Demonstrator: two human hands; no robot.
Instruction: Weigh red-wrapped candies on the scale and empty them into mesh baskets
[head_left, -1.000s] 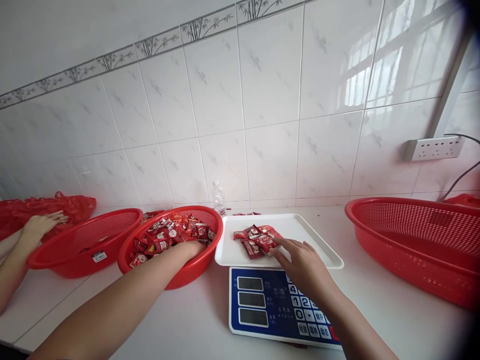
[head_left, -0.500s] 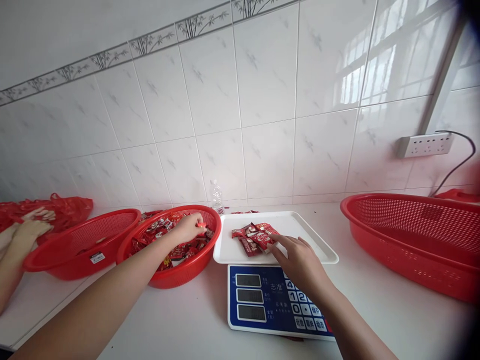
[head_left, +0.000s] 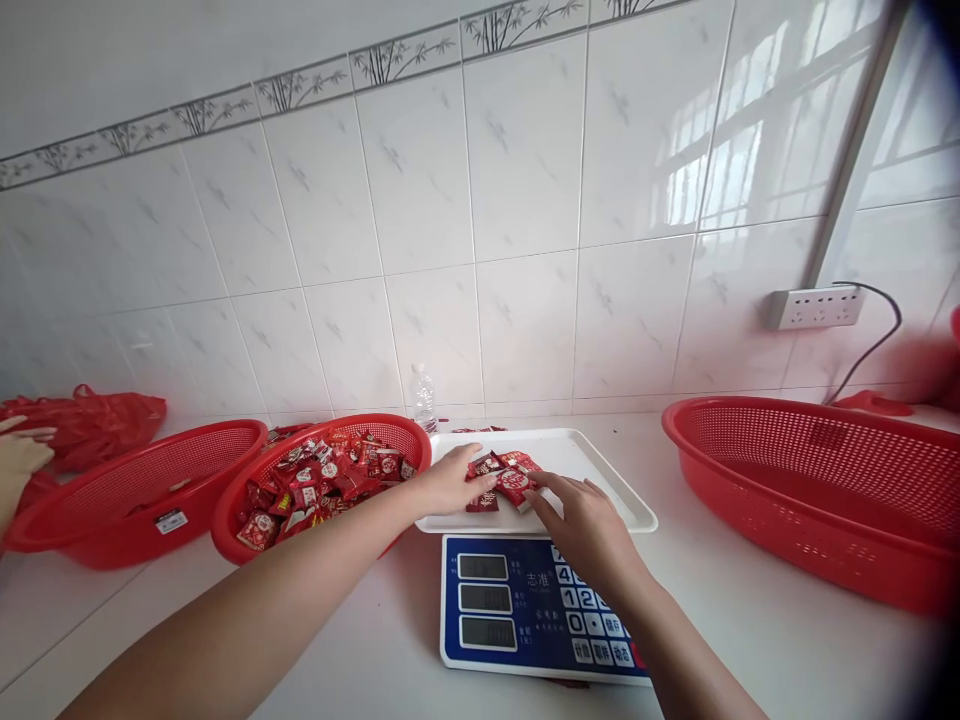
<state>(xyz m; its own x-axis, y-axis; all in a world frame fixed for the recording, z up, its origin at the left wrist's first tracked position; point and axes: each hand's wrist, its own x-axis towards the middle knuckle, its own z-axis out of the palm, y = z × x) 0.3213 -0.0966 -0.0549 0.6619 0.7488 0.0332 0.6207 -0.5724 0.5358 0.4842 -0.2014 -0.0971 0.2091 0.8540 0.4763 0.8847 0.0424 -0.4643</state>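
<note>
Several small red wrapped candy packets (head_left: 514, 482) lie in a small pile on the white tray (head_left: 615, 505) of a blue-faced weighing scale (head_left: 540, 585). My left hand (head_left: 448, 482) reaches over the tray's left side, thumb and fingers apart beside the pile, with nothing visibly gripped. From the right, my right hand (head_left: 589, 515) has its thumb and forefinger at the right edge of a packet, which appears pinched between them. Left of the tray stands a red basket (head_left: 232, 525) full of similar packets. The scale's displays are too dim to read.
A second red basket (head_left: 82, 540) with a few things in it stands farther left, near another person's hand (head_left: 22, 460) and a red plastic bag (head_left: 112, 425). On the right is a large red basket (head_left: 795, 540). A clear bottle (head_left: 424, 398) stands by the tiled wall, below a socket strip (head_left: 816, 308).
My left hand has moved right, from the packet-filled basket to the packets on the tray. My right hand keeps its place by the pile. The view has shifted slightly.
</note>
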